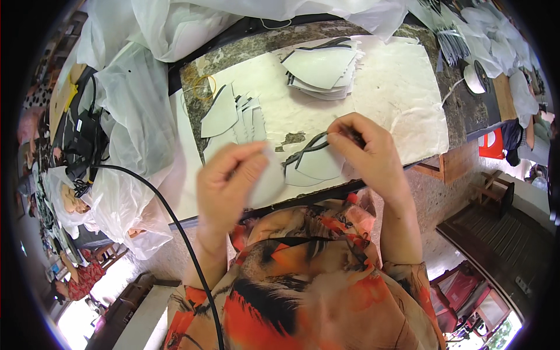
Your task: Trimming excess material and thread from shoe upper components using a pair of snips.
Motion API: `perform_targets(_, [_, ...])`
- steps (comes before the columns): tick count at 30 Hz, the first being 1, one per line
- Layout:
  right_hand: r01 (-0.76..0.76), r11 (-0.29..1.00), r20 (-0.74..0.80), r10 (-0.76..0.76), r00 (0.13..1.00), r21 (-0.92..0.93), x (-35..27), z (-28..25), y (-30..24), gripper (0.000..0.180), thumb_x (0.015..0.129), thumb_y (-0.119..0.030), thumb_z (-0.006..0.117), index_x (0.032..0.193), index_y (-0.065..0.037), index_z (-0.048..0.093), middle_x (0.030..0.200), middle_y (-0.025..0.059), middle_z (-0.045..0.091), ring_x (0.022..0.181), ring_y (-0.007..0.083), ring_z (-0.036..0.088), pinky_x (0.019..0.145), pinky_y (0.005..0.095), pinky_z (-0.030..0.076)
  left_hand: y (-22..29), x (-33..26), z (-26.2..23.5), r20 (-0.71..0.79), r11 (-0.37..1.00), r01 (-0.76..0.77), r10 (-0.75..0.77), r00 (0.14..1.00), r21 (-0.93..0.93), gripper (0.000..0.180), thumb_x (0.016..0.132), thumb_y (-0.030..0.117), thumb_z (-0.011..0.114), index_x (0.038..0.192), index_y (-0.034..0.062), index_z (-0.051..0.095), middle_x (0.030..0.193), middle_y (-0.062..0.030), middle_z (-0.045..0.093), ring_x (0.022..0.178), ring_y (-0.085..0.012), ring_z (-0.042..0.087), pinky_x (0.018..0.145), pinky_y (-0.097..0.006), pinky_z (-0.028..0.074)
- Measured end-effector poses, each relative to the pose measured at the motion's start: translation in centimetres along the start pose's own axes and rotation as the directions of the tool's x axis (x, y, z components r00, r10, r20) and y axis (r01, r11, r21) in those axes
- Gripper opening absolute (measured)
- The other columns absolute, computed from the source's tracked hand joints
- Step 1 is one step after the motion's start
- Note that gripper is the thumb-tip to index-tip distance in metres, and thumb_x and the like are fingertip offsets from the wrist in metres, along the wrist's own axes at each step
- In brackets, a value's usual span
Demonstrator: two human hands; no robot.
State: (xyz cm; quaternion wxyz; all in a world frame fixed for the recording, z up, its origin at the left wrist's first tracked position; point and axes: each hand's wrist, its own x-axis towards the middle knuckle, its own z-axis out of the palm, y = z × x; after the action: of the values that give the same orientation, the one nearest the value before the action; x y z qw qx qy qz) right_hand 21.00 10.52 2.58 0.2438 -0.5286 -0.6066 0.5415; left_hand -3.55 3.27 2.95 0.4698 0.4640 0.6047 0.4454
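Observation:
My left hand (230, 181) is closed in a pinch at a pale cut piece (269, 182), which is blurred along with the fingertips. My right hand (368, 149) pinches the dark-edged end of another white cut piece (318, 168), lying near the table's front edge. Dark narrow strips (314, 143) cross over that piece and run up to the right fingertips. Beyond my left hand are several overlapping white pieces (221, 116) with curved edges. A thicker stack of similar white pieces (324, 70), some dark-edged, sits farther back.
Under the work lies a worn, pale sheet (402, 87) on the table. Clear plastic bags (137, 105) crowd the left side and back. A white spool (475, 79) stands at the right edge. A black cable (169, 210) hangs across the left foreground.

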Motion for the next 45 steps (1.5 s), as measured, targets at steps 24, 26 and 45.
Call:
perform_targets(24, [0.014,1.0,0.2,-0.01,0.98,-0.022,-4.3,0.6,-0.6,0.02,0.092,-0.009,0.075,0.107,-0.002,0.065,0.089,0.0073,0.068,0.078,0.0143,0.065,0.072,0.0277,0.052,-0.2,-1.7,3.3,0.339,0.959,0.272,-0.23,0.912,-0.084,0.016,0.095,0.013,0.074,0.106,0.0024,0.071,0.089,-0.0012,0.07,0.079,-0.0088,0.06,0.073,-0.025,0.049])
perform_targets(26, [-0.037,0.997,0.174,0.025,0.985,0.067,-4.4,0.8,0.5,0.017,0.092,-0.01,0.075,0.104,-0.002,0.066,0.085,0.0045,0.067,0.076,0.0102,0.061,0.07,0.0256,0.051,-0.9,-1.9,3.6,0.314,0.97,0.224,-0.185,0.931,-0.093,0.018,0.093,0.013,0.075,0.108,0.0034,0.072,0.089,-0.0028,0.07,0.08,-0.0127,0.062,0.074,-0.029,0.05])
perform_targets(45, [-0.11,0.968,-0.019,0.109,0.994,-0.227,0.0,2.6,0.1,0.025,0.089,-0.024,0.067,0.095,0.0,0.068,0.082,0.0203,0.069,0.076,0.0387,0.068,0.071,0.0423,0.053,-2.5,-2.7,4.5,0.313,0.647,-0.501,0.392,0.865,0.575,0.041,0.084,0.014,0.077,0.124,0.0083,0.071,0.121,-0.0048,0.065,0.109,-0.0294,0.055,0.098,-0.042,0.043])
